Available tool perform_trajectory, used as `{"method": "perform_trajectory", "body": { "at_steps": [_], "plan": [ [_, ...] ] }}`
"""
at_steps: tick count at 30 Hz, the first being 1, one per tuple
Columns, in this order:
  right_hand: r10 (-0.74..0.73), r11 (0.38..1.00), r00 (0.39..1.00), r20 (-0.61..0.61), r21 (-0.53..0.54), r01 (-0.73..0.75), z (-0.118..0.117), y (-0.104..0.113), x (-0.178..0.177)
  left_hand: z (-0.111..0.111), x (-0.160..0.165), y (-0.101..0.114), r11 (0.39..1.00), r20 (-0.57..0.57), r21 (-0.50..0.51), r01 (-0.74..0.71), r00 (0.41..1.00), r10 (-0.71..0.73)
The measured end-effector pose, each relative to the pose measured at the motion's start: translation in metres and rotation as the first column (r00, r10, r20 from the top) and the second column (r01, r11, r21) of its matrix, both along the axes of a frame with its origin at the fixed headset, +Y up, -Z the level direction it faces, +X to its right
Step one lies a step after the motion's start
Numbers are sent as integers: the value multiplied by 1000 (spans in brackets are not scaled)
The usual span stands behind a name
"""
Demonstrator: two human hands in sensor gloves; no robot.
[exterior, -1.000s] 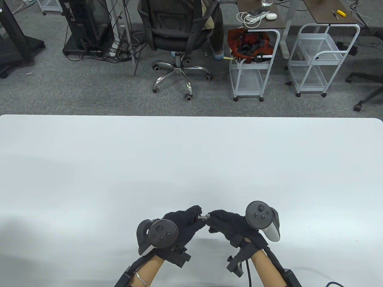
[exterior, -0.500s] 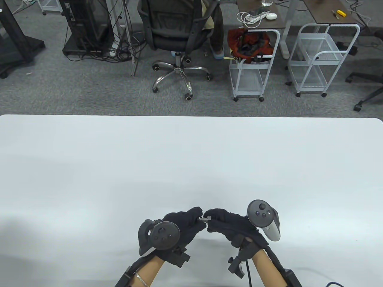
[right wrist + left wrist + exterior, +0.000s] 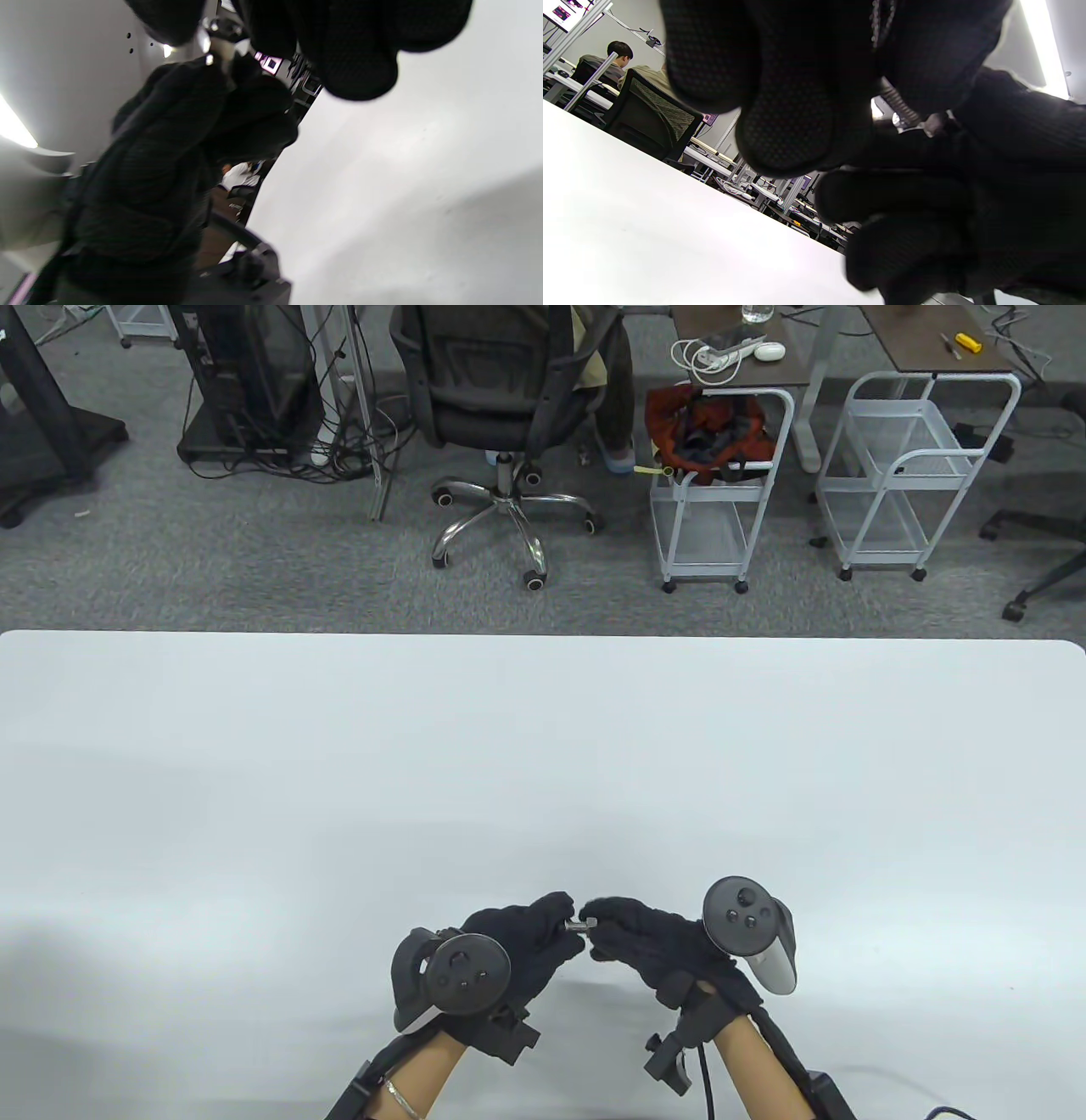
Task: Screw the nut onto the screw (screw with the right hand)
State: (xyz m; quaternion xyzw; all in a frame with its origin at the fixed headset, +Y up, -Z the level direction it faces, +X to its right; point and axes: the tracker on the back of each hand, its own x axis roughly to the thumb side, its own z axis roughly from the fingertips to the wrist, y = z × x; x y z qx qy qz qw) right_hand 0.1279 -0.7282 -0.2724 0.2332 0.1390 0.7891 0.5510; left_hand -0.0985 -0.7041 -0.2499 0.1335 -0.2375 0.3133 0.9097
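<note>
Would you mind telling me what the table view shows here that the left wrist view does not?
Only the table view shows both trackers, the left hand and right hand meeting fingertip to fingertip above the table, and the office chair. Only the left wrist view shows the screw's threaded shaft close up. Both show the gloved hands pinching the metal part between them.

Bright, even light fills the table view, sharp throughout, with soft grey shadows on the white table (image 3: 543,746) near the hands. Both wrist views are tilted; close gloves blur, and ceiling strips glare white
</note>
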Motion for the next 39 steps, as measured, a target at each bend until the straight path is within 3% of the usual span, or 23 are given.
{"method": "perform_trajectory", "body": {
  "at_steps": [5,9,13,18,22,26,29,33,37,39],
  "plan": [
    [66,997,994,89,31,-69,1,1,5,0,0,1,1000,2,9,8,1000,-8],
    [10,1000,1000,-18,-10,-10,1,1,-1,0,1,0,1000,7,3,8,1000,-8],
    [92,995,992,89,35,-95,0,2,3,0,2,0,1000,8,2,10,1000,-10],
    [28,999,999,-29,-21,-29,-3,1,0,-1,1,0,1000,12,-2,5,1000,-5],
    [89,996,995,49,17,-90,-3,1,3,-2,0,0,1000,-2,1,12,1000,-12],
    [47,999,998,-30,6,-46,-4,2,-2,-2,1,0,1000,12,-14,-6,1000,6],
    [98,994,994,55,48,-101,-5,2,2,-2,1,1,1000,-2,10,18,1000,-18],
    [23,999,999,-29,27,-22,-4,4,-1,-2,1,1,1000,9,-6,-2,1000,2],
    [93,993,993,74,60,-97,-5,4,3,-2,2,1,1000,15,-2,-2,1000,2],
    [80,996,996,43,46,-82,-4,4,2,-2,3,1,1000,18,-2,-2,1000,2]
  ]
}}
